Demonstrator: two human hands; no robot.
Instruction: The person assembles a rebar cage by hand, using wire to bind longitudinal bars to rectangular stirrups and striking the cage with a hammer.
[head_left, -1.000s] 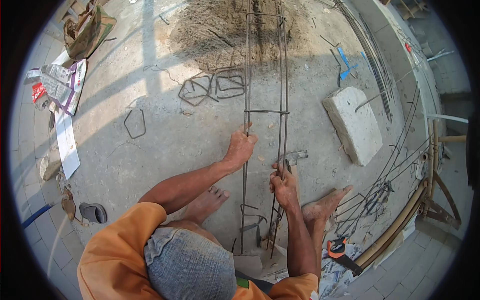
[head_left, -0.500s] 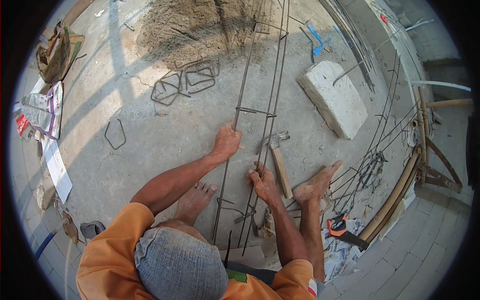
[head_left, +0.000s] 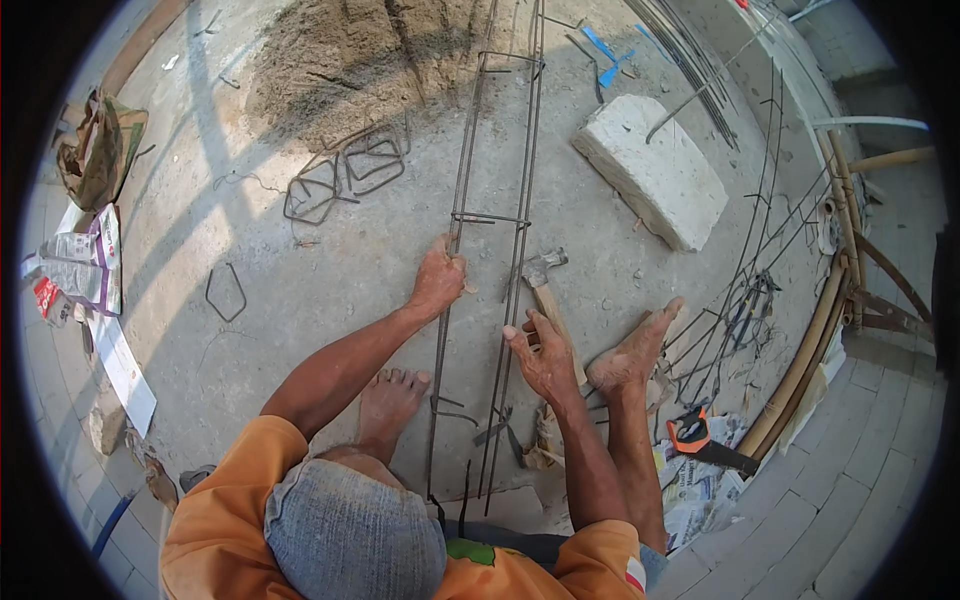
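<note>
A long, narrow rebar cage [head_left: 491, 220] of thin steel rods runs from beside my feet toward the far edge, with bent wire stirrups [head_left: 490, 218] across it. My left hand [head_left: 437, 280] is closed around its left rods, just below a stirrup. Beside the right rods my right hand [head_left: 545, 358] is raised with thumb and fingers apart, holding nothing I can see. A claw hammer [head_left: 545, 270] with a wooden handle lies on the concrete just past my right hand, which partly covers the handle. Pincers [head_left: 492, 432] appear to lie by the cage's near end.
Loose bent stirrups [head_left: 345, 178] lie at left, below a sand heap [head_left: 330, 75]. A white slab [head_left: 655, 170] stands to the right. Another rod frame [head_left: 745, 280], bamboo poles [head_left: 800, 375] and an orange-handled handsaw [head_left: 710, 440] are at far right.
My right hand has come off the right rods and opened to their right. My left hand keeps its grip; the cage has become more upright in view, and the whole view has shifted slightly.
</note>
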